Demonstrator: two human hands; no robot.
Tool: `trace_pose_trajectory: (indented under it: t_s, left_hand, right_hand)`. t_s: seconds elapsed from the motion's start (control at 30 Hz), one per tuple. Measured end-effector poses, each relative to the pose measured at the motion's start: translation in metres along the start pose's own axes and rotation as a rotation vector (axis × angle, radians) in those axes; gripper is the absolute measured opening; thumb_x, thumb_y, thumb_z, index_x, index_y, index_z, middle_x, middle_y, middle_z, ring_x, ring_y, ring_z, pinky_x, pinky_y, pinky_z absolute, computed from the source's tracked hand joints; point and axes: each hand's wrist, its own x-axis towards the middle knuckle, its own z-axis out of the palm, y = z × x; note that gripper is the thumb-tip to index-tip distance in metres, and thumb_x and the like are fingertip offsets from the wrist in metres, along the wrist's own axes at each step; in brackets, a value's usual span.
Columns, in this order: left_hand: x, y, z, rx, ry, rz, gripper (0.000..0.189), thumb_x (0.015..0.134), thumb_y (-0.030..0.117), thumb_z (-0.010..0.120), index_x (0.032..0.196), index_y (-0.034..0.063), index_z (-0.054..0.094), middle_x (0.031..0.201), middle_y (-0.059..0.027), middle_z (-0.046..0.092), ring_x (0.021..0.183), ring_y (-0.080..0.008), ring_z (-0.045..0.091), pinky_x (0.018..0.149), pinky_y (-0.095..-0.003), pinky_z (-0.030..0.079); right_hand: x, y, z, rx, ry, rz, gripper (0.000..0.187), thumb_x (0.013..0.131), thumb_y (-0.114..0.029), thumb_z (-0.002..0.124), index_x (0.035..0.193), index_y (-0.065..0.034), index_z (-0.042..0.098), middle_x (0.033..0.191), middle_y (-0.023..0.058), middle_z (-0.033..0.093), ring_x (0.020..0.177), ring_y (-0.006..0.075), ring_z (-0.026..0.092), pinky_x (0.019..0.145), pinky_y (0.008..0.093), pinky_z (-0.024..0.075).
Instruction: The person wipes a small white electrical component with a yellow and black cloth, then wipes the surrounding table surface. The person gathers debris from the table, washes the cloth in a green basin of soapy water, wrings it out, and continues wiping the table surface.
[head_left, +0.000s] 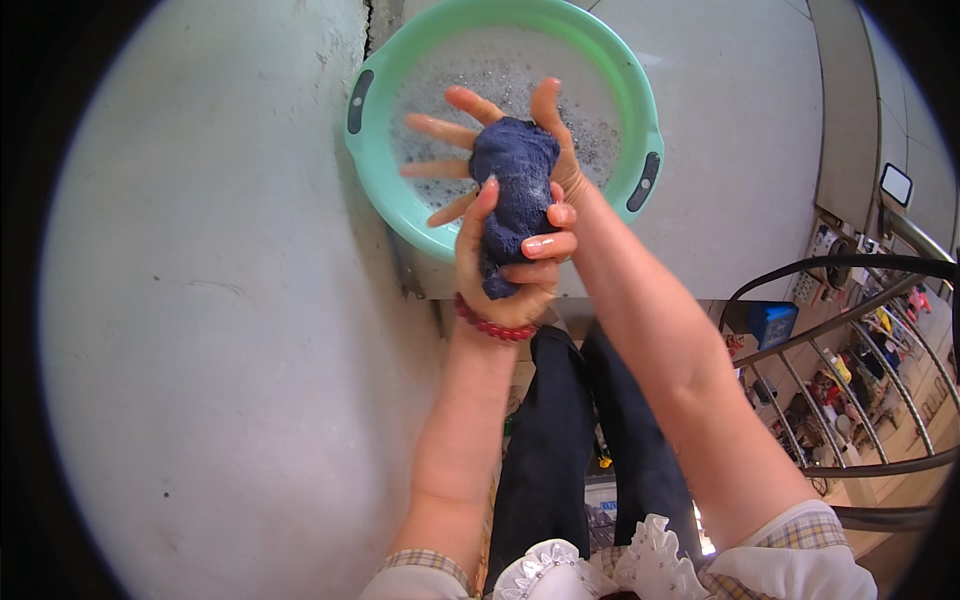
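Observation:
A bunched, wet dark blue cloth (517, 180) is in the grasp of my left hand (517, 262), which wears a red beaded bracelet. The left thumb presses one side and the fingers wrap round the other. Behind the cloth's upper part, my right hand (566, 142) has its fingers spread towards the left and its thumb pointing up; the cloth lies against its palm, and the fingers do not close on it. Both hands look wet. Under them is a light green plastic basin (636, 90) with grey handle grips, holding foamy water (502, 56).
A pale wall (225, 300) rises close on the left. The basin stands on a light tiled surface (735, 150). At the right are curved metal railings (832, 322), a blue container (772, 324) and many small items below. My dark-trousered legs are below the hands.

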Motion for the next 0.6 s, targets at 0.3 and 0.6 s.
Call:
trace_pose_trajectory:
  t_s: [0.3,0.6]
  left_hand:
    - [0.001,-0.048,0.005,-0.242,-0.274,0.209,0.056,0.088,0.02,0.07,0.128,-0.0063,0.041,0.111,-0.0132,0.048,0.087,-0.0163,0.05,0.053,-0.019,0.042]
    - [-0.003,0.001,0.002,0.353,0.452,0.009,0.022,0.091,0.013,0.064,0.106,0.0035,0.051,0.086,-0.0049,0.055,0.068,-0.0096,0.05,0.051,-0.0208,0.04]
  right_hand:
    - [-0.011,0.006,0.055,0.166,0.068,-0.078,0.023,0.085,-0.006,0.066,0.084,-0.0149,0.044,0.088,0.004,0.049,0.088,0.0192,0.06,0.07,0.0372,0.0553]
    - [-0.016,-0.024,0.053,-0.847,0.693,0.269,0.032,0.076,-0.013,0.077,0.074,-0.0144,0.045,0.072,0.0011,0.055,0.061,0.0118,0.053,0.055,0.0286,0.0436]
